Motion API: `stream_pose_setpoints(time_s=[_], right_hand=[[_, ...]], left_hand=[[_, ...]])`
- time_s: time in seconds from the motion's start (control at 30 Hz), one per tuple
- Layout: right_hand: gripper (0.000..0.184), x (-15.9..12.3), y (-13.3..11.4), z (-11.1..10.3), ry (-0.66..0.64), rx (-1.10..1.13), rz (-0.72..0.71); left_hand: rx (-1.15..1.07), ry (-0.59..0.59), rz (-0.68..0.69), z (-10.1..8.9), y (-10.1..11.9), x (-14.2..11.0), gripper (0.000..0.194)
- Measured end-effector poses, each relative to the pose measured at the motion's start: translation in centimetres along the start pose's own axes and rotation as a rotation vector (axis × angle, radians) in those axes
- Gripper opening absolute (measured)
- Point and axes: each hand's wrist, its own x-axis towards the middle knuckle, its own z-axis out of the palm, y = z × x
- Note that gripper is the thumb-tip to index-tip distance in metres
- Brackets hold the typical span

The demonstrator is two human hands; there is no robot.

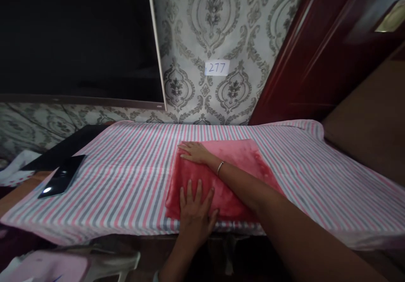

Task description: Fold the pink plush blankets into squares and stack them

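Note:
A folded red plush cloth lies flat on a striped tablecloth in pink, grey and white. My left hand rests on its near left part, palm down with the fingers spread. Farther back, my right hand lies flat on the far left corner of the cloth, fingers stretched toward the left edge. My right forearm, with a thin bracelet at the wrist, crosses over the cloth and hides part of it.
A dark phone-like slab lies at the table's left end. Behind stand a large black screen, a patterned wall with a paper marked 277, and a dark red door. A pink stool is below the front left edge.

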Motion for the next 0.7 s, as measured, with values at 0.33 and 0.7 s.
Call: stream_pose_setpoints(time_s=[0.33, 0.7], right_hand=[[0.059, -6.7, -2.2, -4.2, 0.053, 0.062, 0.078], [0.061, -26.2, -0.9, -0.5, 0.217, -0.156, 0.386]], left_hand=[[0.043, 0.009, 0.016, -0.4, -0.1, 0.6, 0.052], [0.062, -0.241, -0.005, -3.0, -0.6, 2.7, 0.054]])
